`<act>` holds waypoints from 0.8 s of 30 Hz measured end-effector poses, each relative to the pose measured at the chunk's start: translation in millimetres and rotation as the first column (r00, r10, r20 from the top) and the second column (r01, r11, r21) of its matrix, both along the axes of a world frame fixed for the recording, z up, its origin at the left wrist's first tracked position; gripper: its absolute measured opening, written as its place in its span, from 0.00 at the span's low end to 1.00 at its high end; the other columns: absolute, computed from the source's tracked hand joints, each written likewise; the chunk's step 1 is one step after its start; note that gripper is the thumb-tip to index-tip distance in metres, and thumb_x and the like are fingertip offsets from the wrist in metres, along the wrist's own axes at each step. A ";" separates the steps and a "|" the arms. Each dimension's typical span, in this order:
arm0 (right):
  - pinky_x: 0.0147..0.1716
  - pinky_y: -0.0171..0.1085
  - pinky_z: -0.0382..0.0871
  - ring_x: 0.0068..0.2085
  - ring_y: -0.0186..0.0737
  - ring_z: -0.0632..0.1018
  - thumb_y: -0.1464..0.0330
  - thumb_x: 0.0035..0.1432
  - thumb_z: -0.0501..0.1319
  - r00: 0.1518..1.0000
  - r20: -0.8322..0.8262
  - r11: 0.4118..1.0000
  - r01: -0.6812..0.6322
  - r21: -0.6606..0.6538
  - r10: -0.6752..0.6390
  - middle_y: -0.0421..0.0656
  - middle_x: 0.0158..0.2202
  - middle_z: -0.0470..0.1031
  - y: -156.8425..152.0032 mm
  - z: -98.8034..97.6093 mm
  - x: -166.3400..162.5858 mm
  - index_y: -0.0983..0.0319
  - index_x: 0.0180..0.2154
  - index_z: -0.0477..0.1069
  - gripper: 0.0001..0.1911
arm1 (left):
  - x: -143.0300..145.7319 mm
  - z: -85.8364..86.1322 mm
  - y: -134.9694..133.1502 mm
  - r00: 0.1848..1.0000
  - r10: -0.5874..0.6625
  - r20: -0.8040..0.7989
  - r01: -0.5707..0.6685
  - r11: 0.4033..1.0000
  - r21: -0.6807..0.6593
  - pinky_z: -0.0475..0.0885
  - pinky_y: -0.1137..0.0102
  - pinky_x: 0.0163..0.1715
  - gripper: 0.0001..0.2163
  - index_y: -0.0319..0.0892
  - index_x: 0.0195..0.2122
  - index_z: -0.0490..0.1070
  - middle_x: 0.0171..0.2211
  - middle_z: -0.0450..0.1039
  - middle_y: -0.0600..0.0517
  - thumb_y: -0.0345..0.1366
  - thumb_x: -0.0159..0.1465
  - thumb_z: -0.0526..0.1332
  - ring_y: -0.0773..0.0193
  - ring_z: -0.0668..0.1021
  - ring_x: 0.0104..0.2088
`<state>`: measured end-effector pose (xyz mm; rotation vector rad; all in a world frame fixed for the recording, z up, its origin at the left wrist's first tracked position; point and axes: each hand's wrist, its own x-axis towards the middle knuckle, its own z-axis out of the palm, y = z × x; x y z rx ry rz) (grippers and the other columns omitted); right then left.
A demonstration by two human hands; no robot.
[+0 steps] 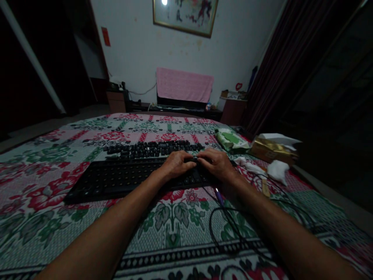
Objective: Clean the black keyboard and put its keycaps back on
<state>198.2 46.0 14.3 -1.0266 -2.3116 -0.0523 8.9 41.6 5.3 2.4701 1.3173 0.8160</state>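
Note:
A black keyboard [116, 179] lies across a floral bed cover [175, 229]. Behind it sits a dark row of loose keycaps [151, 149]. My left hand [177, 163] rests on the keyboard's right part with its fingers curled down. My right hand [217, 163] is curled beside it, and the fingertips of both meet at the far right keys. What they pinch is hidden. A black cable [227, 221] loops on the cover under my right forearm.
A green packet [231, 140], a gold tissue box [272, 149] and a crumpled white tissue [278, 170] lie to the right. Beyond the bed are a pink cloth draped over a screen [184, 85], a dark curtain [279, 66] and a framed picture [185, 15].

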 end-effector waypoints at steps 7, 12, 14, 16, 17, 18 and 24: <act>0.37 0.34 0.63 0.37 0.37 0.72 0.68 0.57 0.53 0.995 0.042 0.996 -0.087 0.009 0.086 0.45 0.35 0.72 -3.8 -12.6 -2.4 0.61 0.38 0.71 0.11 | -1.9 -5.6 3.7 0.989 -0.092 0.119 0.101 0.992 -0.072 0.67 0.73 0.38 0.13 0.44 0.40 0.74 0.36 0.75 0.54 0.38 0.56 0.56 0.65 0.75 0.37; 0.39 0.35 0.63 0.38 0.37 0.72 0.70 0.54 0.55 0.993 -0.065 0.992 -0.103 -0.075 0.098 0.44 0.35 0.73 -4.2 -14.8 -2.2 0.61 0.39 0.70 0.10 | -3.1 -10.5 5.5 0.981 -0.050 0.189 0.068 0.994 -0.090 0.67 0.73 0.39 0.13 0.44 0.39 0.74 0.37 0.75 0.53 0.39 0.54 0.59 0.65 0.75 0.37; 0.38 0.35 0.64 0.37 0.37 0.72 0.70 0.53 0.56 0.992 -0.110 0.992 -0.075 -0.097 0.064 0.44 0.36 0.73 -5.1 -16.3 -2.5 0.61 0.39 0.70 0.10 | -2.8 -11.9 5.9 0.978 -0.029 0.209 0.053 0.993 -0.107 0.68 0.73 0.38 0.13 0.43 0.39 0.74 0.36 0.76 0.54 0.40 0.53 0.60 0.65 0.76 0.37; 0.38 0.35 0.64 0.36 0.37 0.73 0.70 0.52 0.57 0.989 -0.139 0.992 -0.067 -0.108 0.052 0.44 0.36 0.73 -5.5 -18.2 -3.3 0.61 0.39 0.70 0.11 | -2.5 -13.0 6.3 0.975 -0.028 0.220 0.056 0.991 -0.121 0.68 0.74 0.36 0.13 0.42 0.37 0.74 0.35 0.76 0.54 0.40 0.52 0.61 0.65 0.76 0.36; 0.38 0.35 0.64 0.37 0.37 0.73 0.70 0.52 0.57 0.987 -0.148 0.991 -0.073 -0.112 0.056 0.44 0.36 0.73 -5.5 -19.0 -3.9 0.61 0.39 0.70 0.11 | -2.4 -13.3 6.5 0.975 -0.031 0.222 0.060 0.991 -0.123 0.68 0.74 0.35 0.12 0.42 0.37 0.74 0.34 0.76 0.54 0.40 0.52 0.61 0.65 0.76 0.35; 0.38 0.35 0.64 0.37 0.37 0.73 0.71 0.51 0.57 0.986 -0.154 0.990 -0.082 -0.115 0.063 0.44 0.36 0.74 -5.5 -19.7 -4.4 0.61 0.39 0.70 0.11 | -2.4 -13.5 6.5 0.975 -0.035 0.221 0.063 0.990 -0.122 0.68 0.75 0.34 0.12 0.43 0.36 0.74 0.34 0.76 0.55 0.39 0.52 0.61 0.66 0.76 0.35; 0.38 0.35 0.64 0.37 0.36 0.73 0.71 0.51 0.57 0.983 -0.162 0.984 -0.113 -0.141 0.089 0.43 0.36 0.74 -5.5 -17.3 -2.3 0.62 0.38 0.71 0.11 | -2.4 -8.5 4.3 0.980 -0.046 0.194 0.074 0.988 -0.139 0.68 0.74 0.37 0.13 0.43 0.38 0.74 0.35 0.76 0.54 0.39 0.52 0.60 0.65 0.75 0.36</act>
